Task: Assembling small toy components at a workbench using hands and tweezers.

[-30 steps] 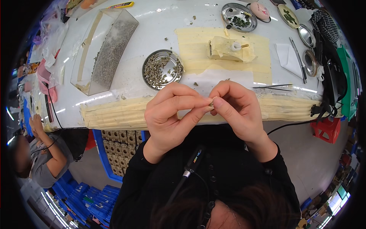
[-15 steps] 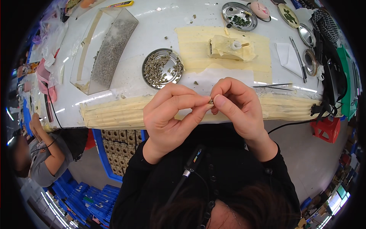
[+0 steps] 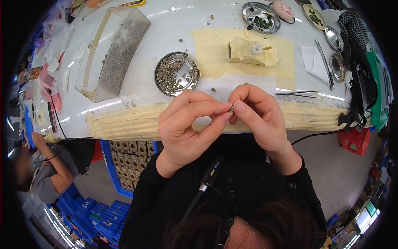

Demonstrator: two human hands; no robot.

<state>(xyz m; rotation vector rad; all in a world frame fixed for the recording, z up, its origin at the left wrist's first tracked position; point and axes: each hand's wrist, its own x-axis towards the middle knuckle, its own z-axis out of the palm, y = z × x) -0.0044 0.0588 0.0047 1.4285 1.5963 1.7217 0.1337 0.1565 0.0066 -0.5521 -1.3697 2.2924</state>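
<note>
Between my two hands, over the table's near edge, is a tiny grey-brown metallic piece [image 3: 231, 109]; its exact kind is too small to make out. My left hand [image 3: 186, 126] pinches at it with thumb and index finger. My right hand [image 3: 262, 118] meets it from the other side, also in a pinch, with its other fingers curled. The fingertips partly hide the piece. Just beyond my left hand stands a round metal dish [image 3: 183, 78] holding many similar small pieces. One loose piece [image 3: 213, 89] lies on the white surface past my fingertips.
A clear box [image 3: 93, 62] of small grey bits stands left. Beyond my hands is a tape-covered block [image 3: 242, 58] with a small white bottle. Tweezers [image 3: 298, 93] lie right; another metal dish [image 3: 250, 11] sits far back. A person's arm [image 3: 58, 164] is at left.
My fingertips and the small piece have shifted very slightly to the right, both hands still pinching. At the left, the other person's hand has moved lower.
</note>
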